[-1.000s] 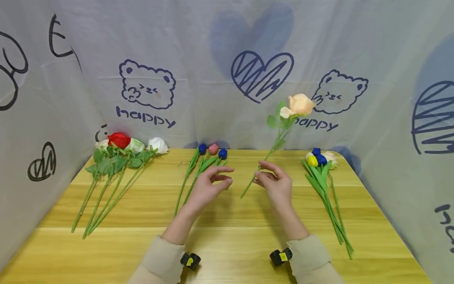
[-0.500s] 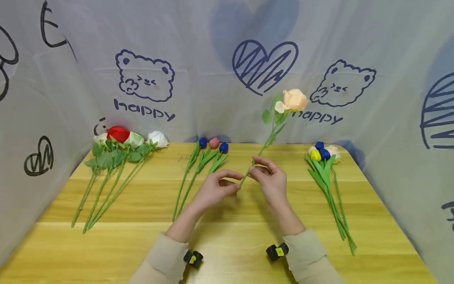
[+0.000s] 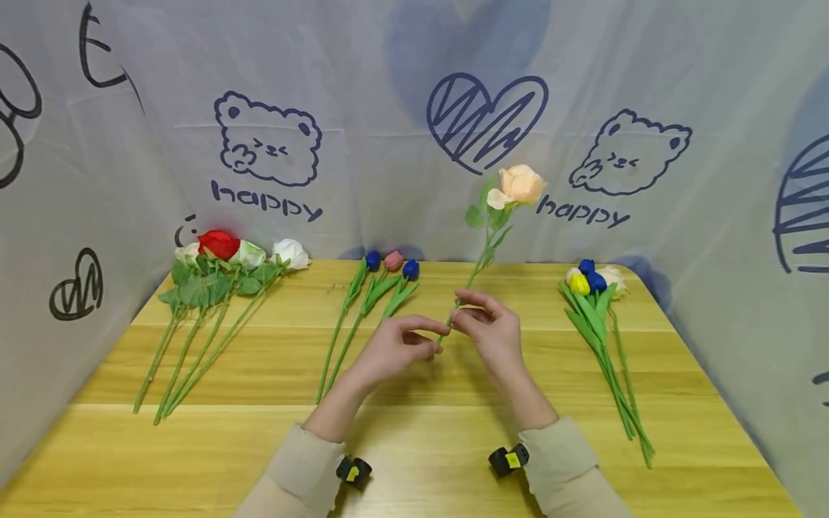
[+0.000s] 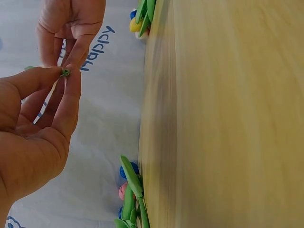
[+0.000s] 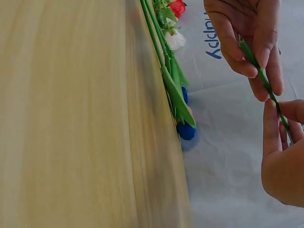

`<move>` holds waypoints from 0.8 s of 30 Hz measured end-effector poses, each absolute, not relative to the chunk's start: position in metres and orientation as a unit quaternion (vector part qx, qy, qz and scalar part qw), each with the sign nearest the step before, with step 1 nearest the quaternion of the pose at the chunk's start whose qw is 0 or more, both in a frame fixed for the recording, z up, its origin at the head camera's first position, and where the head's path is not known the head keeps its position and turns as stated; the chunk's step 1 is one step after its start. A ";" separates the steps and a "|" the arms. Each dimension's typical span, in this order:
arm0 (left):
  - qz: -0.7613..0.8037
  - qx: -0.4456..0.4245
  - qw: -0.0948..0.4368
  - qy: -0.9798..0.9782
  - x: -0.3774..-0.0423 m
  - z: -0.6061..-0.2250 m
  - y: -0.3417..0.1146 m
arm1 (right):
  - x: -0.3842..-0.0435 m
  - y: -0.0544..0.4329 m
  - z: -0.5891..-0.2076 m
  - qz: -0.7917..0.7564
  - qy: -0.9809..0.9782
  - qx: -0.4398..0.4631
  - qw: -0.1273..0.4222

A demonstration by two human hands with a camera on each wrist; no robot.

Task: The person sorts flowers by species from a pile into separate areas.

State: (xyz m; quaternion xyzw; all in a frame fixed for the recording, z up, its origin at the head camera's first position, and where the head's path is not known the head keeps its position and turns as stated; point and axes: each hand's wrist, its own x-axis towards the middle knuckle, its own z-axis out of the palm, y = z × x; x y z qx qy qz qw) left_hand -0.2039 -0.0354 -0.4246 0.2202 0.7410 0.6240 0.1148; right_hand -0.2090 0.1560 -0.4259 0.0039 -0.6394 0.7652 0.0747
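Note:
A peach-coloured artificial rose (image 3: 520,185) is held up above the middle of the table, its bloom tilted to the upper right. My right hand (image 3: 495,332) pinches its green stem between thumb and fingers. Lower down, near the stem's cut end, my left hand (image 3: 398,349) pinches it between thumb and forefinger. In the left wrist view the stem end (image 4: 65,72) pokes out between the left fingertips. From the right wrist view, both hands sit close together along the green stem (image 5: 262,76).
Red, white and pale green roses (image 3: 219,246) lie at the left of the wooden table (image 3: 414,460). Blue and pink tulips (image 3: 393,261) lie behind my left hand. At the right is a bunch of blue and yellow tulips (image 3: 594,309) with pale blooms. Printed cloth (image 3: 363,108) hangs behind.
My left hand has come in from the left and taken hold of the rose's lower stem. The right hand has shifted left with the rose, and its bloom has moved left too.

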 end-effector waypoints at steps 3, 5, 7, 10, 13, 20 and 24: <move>0.615 0.220 0.113 0.749 -0.203 -0.424 -0.036 | -0.209 0.156 -0.426 0.762 -0.643 0.005 0.075; 0.613 0.220 0.113 0.750 -0.203 -0.424 -0.037 | -0.209 0.156 -0.427 0.762 -0.643 0.006 0.075; 0.614 0.219 0.115 0.749 -0.203 -0.423 -0.037 | -0.209 0.156 -0.427 0.762 -0.643 0.008 0.074; 0.621 0.215 0.122 0.744 -0.203 -0.423 -0.038 | -0.209 0.157 -0.427 0.762 -0.644 0.014 0.071; 0.630 0.215 0.131 0.735 -0.202 -0.423 -0.038 | -0.207 0.158 -0.427 0.759 -0.647 0.020 0.070; 0.639 0.208 0.129 0.729 -0.199 -0.422 -0.043 | -0.203 0.160 -0.425 0.758 -0.646 0.055 0.074; 0.635 0.203 0.116 0.736 -0.198 -0.420 -0.049 | -0.202 0.165 -0.421 0.747 -0.655 0.069 0.084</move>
